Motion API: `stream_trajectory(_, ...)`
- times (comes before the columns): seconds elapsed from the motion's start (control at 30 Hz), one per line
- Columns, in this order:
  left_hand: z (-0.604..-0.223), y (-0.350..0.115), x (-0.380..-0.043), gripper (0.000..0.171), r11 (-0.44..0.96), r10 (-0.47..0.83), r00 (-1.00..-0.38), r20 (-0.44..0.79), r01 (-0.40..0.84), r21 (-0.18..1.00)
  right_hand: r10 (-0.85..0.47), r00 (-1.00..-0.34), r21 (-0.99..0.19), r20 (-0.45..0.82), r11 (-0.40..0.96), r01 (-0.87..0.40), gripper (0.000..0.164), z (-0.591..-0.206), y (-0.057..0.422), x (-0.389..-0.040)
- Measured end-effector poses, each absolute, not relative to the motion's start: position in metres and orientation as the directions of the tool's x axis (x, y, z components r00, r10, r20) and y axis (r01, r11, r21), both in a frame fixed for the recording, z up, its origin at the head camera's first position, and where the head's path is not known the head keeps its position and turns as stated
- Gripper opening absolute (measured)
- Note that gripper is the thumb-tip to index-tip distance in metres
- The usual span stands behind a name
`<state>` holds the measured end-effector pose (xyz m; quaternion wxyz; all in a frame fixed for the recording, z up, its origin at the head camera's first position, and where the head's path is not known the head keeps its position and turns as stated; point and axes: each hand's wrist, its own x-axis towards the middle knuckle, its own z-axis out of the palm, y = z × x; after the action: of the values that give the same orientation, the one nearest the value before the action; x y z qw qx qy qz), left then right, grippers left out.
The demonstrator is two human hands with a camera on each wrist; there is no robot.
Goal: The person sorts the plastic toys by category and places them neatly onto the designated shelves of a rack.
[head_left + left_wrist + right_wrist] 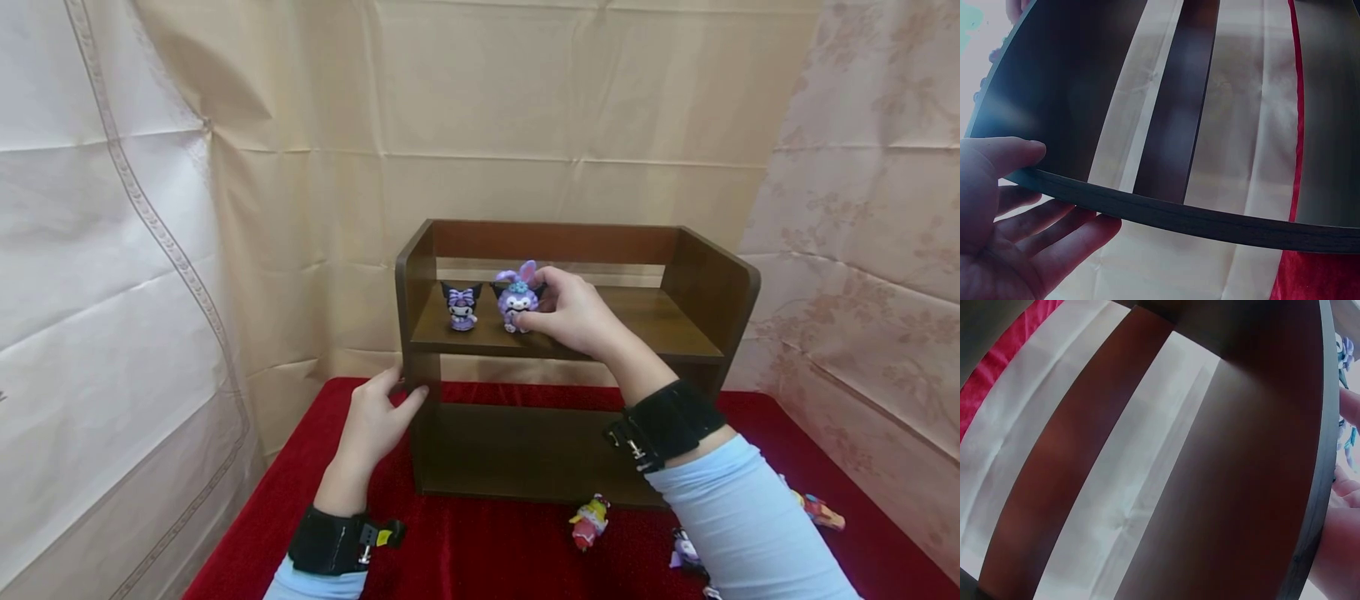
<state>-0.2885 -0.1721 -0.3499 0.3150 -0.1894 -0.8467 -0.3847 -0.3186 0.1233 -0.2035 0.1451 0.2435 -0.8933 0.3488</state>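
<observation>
My right hand (573, 312) pinches a purple rabbit-eared figurine (518, 302) at the front of the upper shelf, thumb in front and fingers at its side. Black pointed tips show behind this figurine. To its left stands a small purple figurine with black ears and a striped bow (462, 307). My left hand (375, 425) holds the left side panel of the brown wooden shelf unit (562, 454). In the left wrist view, the thumb (1025, 153) and the fingers (1079, 247) lie on opposite sides of the panel edge (1166, 215).
On the red cloth (480, 550) in front lie a yellow-and-pink figurine (589, 522) and a purple-and-white one (684, 552), partly behind my right sleeve. Another colourful figurine (822, 511) lies farther right. Beige curtains (585, 100) hang behind the unit.
</observation>
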Motion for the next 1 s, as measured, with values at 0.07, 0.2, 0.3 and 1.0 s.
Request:
stream_trajectory(0.07,-0.350,-0.172,-0.289,0.038,0.631,0.079,-0.729,0.680,0.564,0.532,-0.335,-0.837,-0.549,0.434,0.638,-0.540,0.048,-0.203,0.123,-0.319)
stream_trajectory(0.2,-0.349,-0.173,-0.289,0.039,0.631,0.078,-0.729,0.680,0.564,0.532,-0.334,-0.836,-0.545,0.435,0.641,-0.540,0.048,-0.203,0.121,-0.319)
stream_trajectory(0.3,-0.349,-0.173,-0.289,0.038,0.630,0.078,-0.728,0.681,0.565,0.533,-0.332,-0.838,-0.546,0.432,0.643,-0.537,0.049,-0.203,0.121,-0.319)
stream_trajectory(1.0,-0.350,-0.172,-0.288,0.036,0.627,0.077,-0.731,0.679,0.564,0.537,-0.337,-0.828,-0.533,0.447,0.643,-0.550,0.045,-0.204,0.132,-0.317)
